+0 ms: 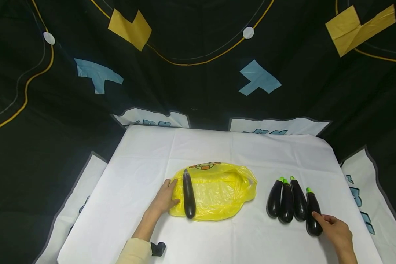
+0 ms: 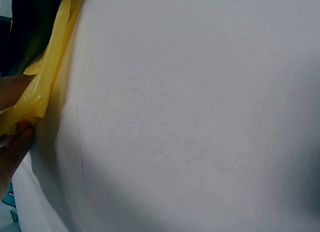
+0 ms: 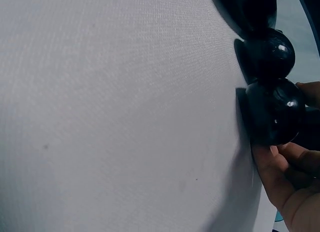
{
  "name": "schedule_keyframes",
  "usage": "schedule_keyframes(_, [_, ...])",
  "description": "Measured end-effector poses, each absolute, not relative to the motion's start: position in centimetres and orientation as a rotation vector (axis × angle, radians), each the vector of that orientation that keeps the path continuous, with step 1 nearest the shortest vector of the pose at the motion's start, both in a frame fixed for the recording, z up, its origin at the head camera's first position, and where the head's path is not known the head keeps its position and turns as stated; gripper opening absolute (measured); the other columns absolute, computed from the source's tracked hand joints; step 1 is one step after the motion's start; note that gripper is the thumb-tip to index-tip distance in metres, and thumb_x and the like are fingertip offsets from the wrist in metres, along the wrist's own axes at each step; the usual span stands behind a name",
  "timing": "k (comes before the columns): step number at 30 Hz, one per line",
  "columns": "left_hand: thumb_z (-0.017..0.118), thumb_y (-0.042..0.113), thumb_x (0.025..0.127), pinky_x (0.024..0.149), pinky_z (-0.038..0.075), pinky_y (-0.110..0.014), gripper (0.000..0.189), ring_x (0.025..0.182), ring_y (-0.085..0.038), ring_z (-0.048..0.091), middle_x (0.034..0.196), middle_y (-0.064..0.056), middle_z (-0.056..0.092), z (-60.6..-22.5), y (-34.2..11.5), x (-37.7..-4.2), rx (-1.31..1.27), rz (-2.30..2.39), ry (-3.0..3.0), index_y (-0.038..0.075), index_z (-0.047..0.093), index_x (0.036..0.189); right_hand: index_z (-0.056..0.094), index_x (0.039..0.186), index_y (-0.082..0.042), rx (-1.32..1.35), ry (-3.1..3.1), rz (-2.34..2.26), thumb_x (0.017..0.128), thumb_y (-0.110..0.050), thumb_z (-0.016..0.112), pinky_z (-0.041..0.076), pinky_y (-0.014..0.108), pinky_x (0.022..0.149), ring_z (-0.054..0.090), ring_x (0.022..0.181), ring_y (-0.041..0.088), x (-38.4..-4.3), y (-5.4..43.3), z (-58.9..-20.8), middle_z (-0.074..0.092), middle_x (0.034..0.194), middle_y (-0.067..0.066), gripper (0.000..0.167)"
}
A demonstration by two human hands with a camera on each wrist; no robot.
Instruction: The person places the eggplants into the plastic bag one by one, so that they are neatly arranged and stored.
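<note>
- Fingers of the right hand point(image 1: 337, 230) pinch the rightmost glossy, elongated black eggplant point(image 1: 312, 207), stem end away.
- Left hand point(image 1: 164, 197), well apart, pinches the yellow plastic bag point(image 1: 216, 200).

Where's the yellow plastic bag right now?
In the head view, the yellow plastic bag lies near the middle of the white tabletop, with the left hand pinching its left edge and the four green-stemmed eggplants to its right.
</note>
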State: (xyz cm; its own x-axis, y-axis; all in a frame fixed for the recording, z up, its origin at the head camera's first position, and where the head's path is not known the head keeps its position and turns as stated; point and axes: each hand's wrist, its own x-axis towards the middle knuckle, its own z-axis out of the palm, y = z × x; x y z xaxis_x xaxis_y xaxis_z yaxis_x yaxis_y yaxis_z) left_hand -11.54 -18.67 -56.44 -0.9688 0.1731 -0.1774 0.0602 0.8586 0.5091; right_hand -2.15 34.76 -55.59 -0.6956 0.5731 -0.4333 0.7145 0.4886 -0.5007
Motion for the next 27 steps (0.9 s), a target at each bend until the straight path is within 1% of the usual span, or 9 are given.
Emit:
schedule_keyframes(7, [0.078,0.013,0.077,0.104,0.041,-0.044,0.08,0.121,-0.032,0.045,0.135,-0.019,0.039,-56.55,-18.73,-11.66,0.177,0.755,2.811,-0.001,0.035,0.144,0.051,0.118,0.013,1.168,2.473,-0.993,0.083,-0.068,0.049,0.045,0.052,0.076,0.048,0.1,0.044,-2.29,34.85,-55.89,0.054,0.111,0.032,0.089])
schedule_keyframes(11, [0.079,0.014,0.077,0.104,0.041,-0.044,0.081,0.122,-0.032,0.045,0.135,-0.019,0.04,-56.61,-18.73,-11.69,0.173,0.747,2.808,0.0,0.036,0.144,0.052,0.118,0.013,1.17,2.472,-1.001,0.083,-0.069,0.049,0.045,0.051,0.075,0.048,0.099,0.043,-2.16,34.68,-55.65,0.054,0.11,0.032,0.089])
schedule_keyframes(15, [0.079,0.014,0.077,0.104,0.041,-0.044,0.081,0.121,-0.032,0.046,0.134,-0.019,0.04,-56.63,-18.72,-11.75,0.175,0.747,2.807,-0.001,0.036,0.144,0.052,0.117,0.013,1.184,2.465,-1.011,0.083,-0.068,0.049,0.045,0.041,0.064,0.049,0.096,0.041,-2.13,34.62,-55.46,0.055,0.107,0.032,0.089])
schedule_keyframes(18, [0.078,0.014,0.077,0.103,0.042,-0.044,0.081,0.121,-0.031,0.046,0.134,-0.019,0.04,-56.65,-18.71,-11.8,0.176,0.747,2.805,-0.001,0.036,0.144,0.052,0.117,0.012,1.196,2.454,-1.016,0.082,-0.069,0.048,0.044,0.037,0.061,0.05,0.094,0.039,-2.17,34.69,-55.45,0.056,0.107,0.031,0.089])
schedule_keyframes(23, [0.078,0.014,0.077,0.104,0.041,-0.043,0.081,0.121,-0.032,0.046,0.135,-0.019,0.04,-56.6,-18.71,-11.79,0.171,0.75,2.801,-0.001,0.035,0.144,0.051,0.119,0.012,1.199,2.438,-1.025,0.082,-0.071,0.047,0.046,0.044,0.067,0.05,0.094,0.04,-2.21,34.96,-55.7,0.055,0.109,0.032,0.092])
schedule_keyframes(27, [0.078,0.014,0.077,0.104,0.041,-0.044,0.081,0.122,-0.032,0.045,0.135,-0.019,0.039,-56.51,-18.71,-11.7,0.165,0.755,2.797,-0.001,0.035,0.144,0.05,0.122,0.012,1.205,2.428,-1.018,0.083,-0.071,0.046,0.046,0.046,0.069,0.049,0.095,0.04,-2.27,35.15,-55.75,0.053,0.112,0.032,0.092])
